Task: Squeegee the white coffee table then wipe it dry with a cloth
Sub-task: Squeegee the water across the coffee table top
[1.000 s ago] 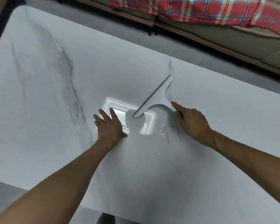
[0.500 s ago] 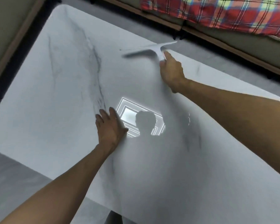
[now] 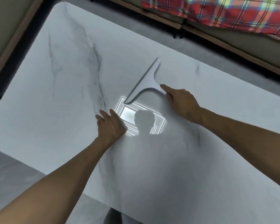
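The white marble-veined coffee table [image 3: 58,101] fills most of the view. A white squeegee [image 3: 148,80] lies with its blade on the tabletop, running diagonally from far right to near left. My right hand [image 3: 179,102] grips its handle, index finger stretched along it. My left hand [image 3: 111,125] rests flat on the table, fingers together, just left of a bright ceiling-light reflection. A few small water droplets [image 3: 181,135] glint near my right forearm. No cloth is in view.
A sofa base with a red plaid blanket [image 3: 229,12] runs along the far right side. Another sofa edge [image 3: 10,29] borders the far left. Grey floor [image 3: 11,167] shows at the near left, beyond the table's near edge.
My right hand has pulled the squeegee back from the far table edge toward the middle, and the blade has turned diagonal. My left hand stays pressed on the table.
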### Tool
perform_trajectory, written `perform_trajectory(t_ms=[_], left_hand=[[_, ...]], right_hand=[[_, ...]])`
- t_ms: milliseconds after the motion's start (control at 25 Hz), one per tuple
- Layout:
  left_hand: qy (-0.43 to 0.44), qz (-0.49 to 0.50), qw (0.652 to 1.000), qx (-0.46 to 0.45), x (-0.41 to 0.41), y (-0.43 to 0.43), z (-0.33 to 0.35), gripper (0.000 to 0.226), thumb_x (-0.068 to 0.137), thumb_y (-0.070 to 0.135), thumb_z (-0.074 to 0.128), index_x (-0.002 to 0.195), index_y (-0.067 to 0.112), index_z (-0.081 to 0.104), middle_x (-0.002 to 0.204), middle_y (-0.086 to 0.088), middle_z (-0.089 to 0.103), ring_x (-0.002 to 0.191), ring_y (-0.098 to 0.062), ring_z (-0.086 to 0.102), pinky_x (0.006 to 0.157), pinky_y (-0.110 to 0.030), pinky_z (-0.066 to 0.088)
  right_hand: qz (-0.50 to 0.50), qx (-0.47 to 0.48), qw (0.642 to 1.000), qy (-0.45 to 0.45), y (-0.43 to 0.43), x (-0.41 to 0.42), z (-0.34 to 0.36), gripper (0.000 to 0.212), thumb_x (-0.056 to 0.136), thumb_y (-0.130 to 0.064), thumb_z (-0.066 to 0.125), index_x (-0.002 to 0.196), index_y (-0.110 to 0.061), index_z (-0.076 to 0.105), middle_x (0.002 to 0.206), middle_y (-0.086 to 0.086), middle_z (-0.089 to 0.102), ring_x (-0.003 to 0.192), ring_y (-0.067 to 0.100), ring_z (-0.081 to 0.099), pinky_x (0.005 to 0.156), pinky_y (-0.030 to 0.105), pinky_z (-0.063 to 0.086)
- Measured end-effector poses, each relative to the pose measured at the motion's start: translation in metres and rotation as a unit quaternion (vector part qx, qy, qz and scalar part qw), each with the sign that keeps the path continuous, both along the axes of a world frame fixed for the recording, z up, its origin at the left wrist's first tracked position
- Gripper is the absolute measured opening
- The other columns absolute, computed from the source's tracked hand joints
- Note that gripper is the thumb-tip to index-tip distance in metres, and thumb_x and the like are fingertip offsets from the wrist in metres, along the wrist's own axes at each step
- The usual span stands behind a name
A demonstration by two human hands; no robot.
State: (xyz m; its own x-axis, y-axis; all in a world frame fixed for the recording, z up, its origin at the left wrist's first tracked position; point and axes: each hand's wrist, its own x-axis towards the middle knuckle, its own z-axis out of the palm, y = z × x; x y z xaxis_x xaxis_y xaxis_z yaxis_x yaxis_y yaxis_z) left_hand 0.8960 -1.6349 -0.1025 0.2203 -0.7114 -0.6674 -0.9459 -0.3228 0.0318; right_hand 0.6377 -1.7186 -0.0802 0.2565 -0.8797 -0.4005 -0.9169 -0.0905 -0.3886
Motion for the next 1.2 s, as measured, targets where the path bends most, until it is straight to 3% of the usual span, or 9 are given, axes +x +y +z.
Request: perform_trajectory(t_ms=[160,320,400,560,680,880,1080,1200], left_hand=[[0.014,-0.080,0.990,-0.116,-0.040,0.002,-0.004,0.055,0.086,0.014,0.037,0.139,0.000,0.031,0.138,-0.032,0.035,0.123,-0.048,0.038,0.104,-0.047,0.035],[0.057,-0.115,0.987,-0.097,-0.105,0.004,-0.029,0.071,0.086,0.017,0.043,0.150,0.008,0.012,0.150,-0.034,0.015,0.132,-0.056,0.024,0.113,-0.054,0.022],[0.056,-0.098,0.991,-0.075,-0.121,0.007,-0.044,0.076,0.087,0.014,0.044,0.152,0.009,0.006,0.153,-0.037,0.006,0.136,-0.062,0.011,0.114,-0.059,0.013],[0.036,-0.104,0.991,-0.074,-0.123,0.010,-0.062,0.075,0.086,0.023,0.047,0.151,0.005,0.014,0.148,-0.043,0.015,0.131,-0.067,0.017,0.107,-0.063,0.027],[0.038,-0.097,0.994,-0.042,-0.123,0.000,-0.057,0.077,0.083,0.023,0.048,0.150,0.001,0.017,0.144,-0.047,0.018,0.127,-0.071,0.019,0.103,-0.062,0.032],[0.071,-0.059,0.995,-0.024,-0.125,-0.007,-0.045,0.079,0.086,0.032,0.055,0.151,0.011,0.014,0.153,-0.034,0.011,0.138,-0.056,0.017,0.110,-0.063,0.024],[0.077,-0.040,0.996,-0.009,-0.130,-0.010,-0.029,0.075,0.091,0.032,0.051,0.152,0.013,0.012,0.155,-0.030,0.007,0.142,-0.051,0.014,0.113,-0.061,0.021],[0.076,-0.034,0.996,-0.015,-0.129,-0.009,-0.028,0.076,0.090,0.033,0.050,0.152,0.013,0.012,0.155,-0.029,0.008,0.142,-0.051,0.015,0.113,-0.061,0.022]], right_hand=[[-0.047,0.056,0.996,0.057,0.084,-0.103,0.016,0.048,0.101,-0.027,0.031,0.147,-0.042,0.029,0.100,0.004,0.070,0.088,0.031,0.063,0.070,0.035,0.046],[-0.071,0.050,0.991,0.100,0.133,-0.159,0.047,0.046,0.101,-0.032,0.034,0.145,-0.043,0.034,0.098,0.000,0.072,0.086,0.028,0.065,0.068,0.030,0.043],[-0.096,0.007,0.993,0.064,0.114,-0.166,0.054,0.042,0.101,-0.034,0.038,0.143,-0.039,0.041,0.108,0.004,0.072,0.095,0.034,0.066,0.075,0.033,0.048],[-0.200,-0.035,0.979,0.009,0.018,-0.139,0.036,0.043,0.101,-0.027,0.036,0.144,-0.026,0.042,0.116,0.014,0.067,0.106,0.041,0.057,0.093,0.044,0.045],[-0.247,-0.028,0.968,-0.008,-0.018,-0.120,0.019,0.042,0.100,-0.022,0.032,0.141,-0.019,0.041,0.123,0.018,0.061,0.108,0.045,0.052,0.089,0.047,0.046],[-0.211,-0.028,0.976,0.042,0.065,-0.147,0.011,0.042,0.102,-0.022,0.033,0.144,-0.022,0.037,0.096,0.022,0.067,0.086,0.045,0.058,0.076,0.045,0.048],[-0.251,0.058,0.964,0.064,0.186,-0.179,0.040,0.045,0.102,-0.028,0.033,0.147,-0.031,0.033,0.068,0.004,0.060,0.060,0.026,0.055,0.059,0.032,0.043],[-0.275,0.085,0.955,0.065,0.203,-0.187,0.062,0.045,0.101,-0.032,0.033,0.146,-0.030,0.035,0.071,0.002,0.062,0.064,0.025,0.057,0.064,0.031,0.044]])
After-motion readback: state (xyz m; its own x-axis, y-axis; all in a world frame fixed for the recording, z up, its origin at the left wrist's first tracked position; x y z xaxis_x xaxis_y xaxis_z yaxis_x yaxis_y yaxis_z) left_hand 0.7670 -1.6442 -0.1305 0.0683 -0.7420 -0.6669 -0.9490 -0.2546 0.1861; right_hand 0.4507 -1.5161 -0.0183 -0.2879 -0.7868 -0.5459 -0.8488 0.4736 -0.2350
